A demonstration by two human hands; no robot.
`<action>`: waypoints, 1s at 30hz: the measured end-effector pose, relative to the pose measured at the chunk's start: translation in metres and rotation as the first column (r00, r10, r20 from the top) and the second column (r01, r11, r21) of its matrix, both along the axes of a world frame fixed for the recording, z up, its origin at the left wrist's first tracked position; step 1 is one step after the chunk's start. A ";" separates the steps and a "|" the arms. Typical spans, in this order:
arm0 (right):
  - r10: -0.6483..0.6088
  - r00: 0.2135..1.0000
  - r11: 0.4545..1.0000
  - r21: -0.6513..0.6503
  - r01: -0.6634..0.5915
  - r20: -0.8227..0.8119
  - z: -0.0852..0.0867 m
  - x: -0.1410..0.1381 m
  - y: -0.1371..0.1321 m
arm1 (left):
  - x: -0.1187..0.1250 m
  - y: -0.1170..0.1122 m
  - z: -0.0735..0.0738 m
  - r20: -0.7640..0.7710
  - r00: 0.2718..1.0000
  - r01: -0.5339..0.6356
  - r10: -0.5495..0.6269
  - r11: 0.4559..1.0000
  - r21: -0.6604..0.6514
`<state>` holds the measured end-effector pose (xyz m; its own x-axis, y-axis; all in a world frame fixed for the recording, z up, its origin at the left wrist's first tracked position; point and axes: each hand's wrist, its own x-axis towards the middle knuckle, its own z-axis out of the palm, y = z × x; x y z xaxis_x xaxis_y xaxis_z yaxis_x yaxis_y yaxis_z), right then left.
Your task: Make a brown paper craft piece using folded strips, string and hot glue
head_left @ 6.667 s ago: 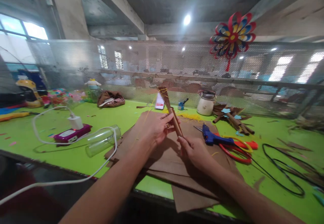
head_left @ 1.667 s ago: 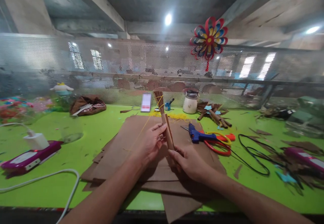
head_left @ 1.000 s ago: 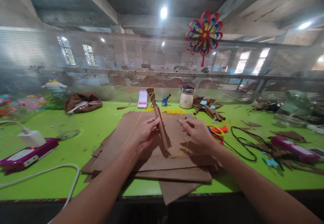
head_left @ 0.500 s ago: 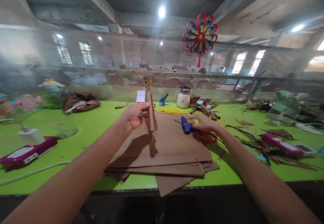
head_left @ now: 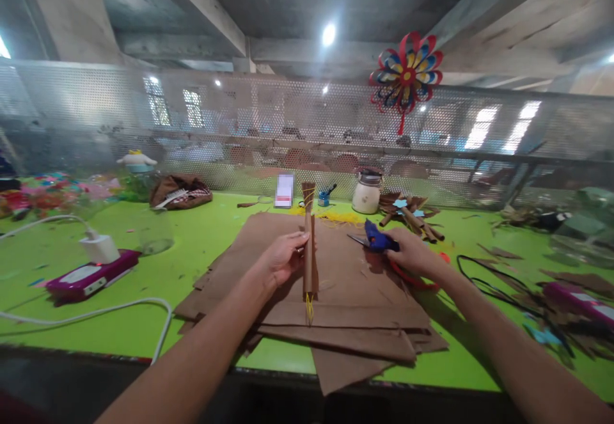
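My left hand pinches a narrow folded strip of brown paper and holds it upright above stacked brown paper sheets. Yellow strands hang from the strip's lower end, and its frayed top is wrapped in yellow. On the right, my right hand is closed round a blue glue gun, its nozzle end toward the left. Under that hand lie scissors with red handles; their dark blades show left of the glue gun. The fingers behind the strip are partly hidden.
Behind the sheets are yellow strands, a phone, a small blue bottle, a white jar and rolled brown paper pieces. Black cables lie at right. A purple power strip with white cable stands left.
The view has shifted, so things appear farther right. My left hand has lowered the brown strip toward the sheets. My right hand keeps its grip on the glue gun.
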<state>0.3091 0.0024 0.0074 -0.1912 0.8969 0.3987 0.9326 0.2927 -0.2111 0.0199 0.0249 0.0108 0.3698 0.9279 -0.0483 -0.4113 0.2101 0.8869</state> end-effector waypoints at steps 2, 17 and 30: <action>0.072 0.967 0.997 0.006 -0.072 -0.243 0.010 -0.002 -0.005 | -0.001 -0.003 -0.001 0.013 0.999 0.053 -0.053 0.999 0.006; 0.263 0.818 0.952 -0.001 -0.307 -0.512 0.023 -0.045 -0.047 | 0.009 -0.016 -0.006 -0.066 0.989 0.139 -0.134 0.988 0.074; 0.241 0.795 0.957 -0.001 -0.291 -0.556 0.027 -0.048 -0.053 | 0.012 -0.023 0.000 -0.030 0.975 0.220 -0.218 0.967 0.126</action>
<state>0.2607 -0.0502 0.0343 -0.2008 0.8768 0.4369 0.5440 0.4707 -0.6946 0.0316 0.0015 0.0104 0.5649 0.8231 0.0583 -0.3538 0.1778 0.9183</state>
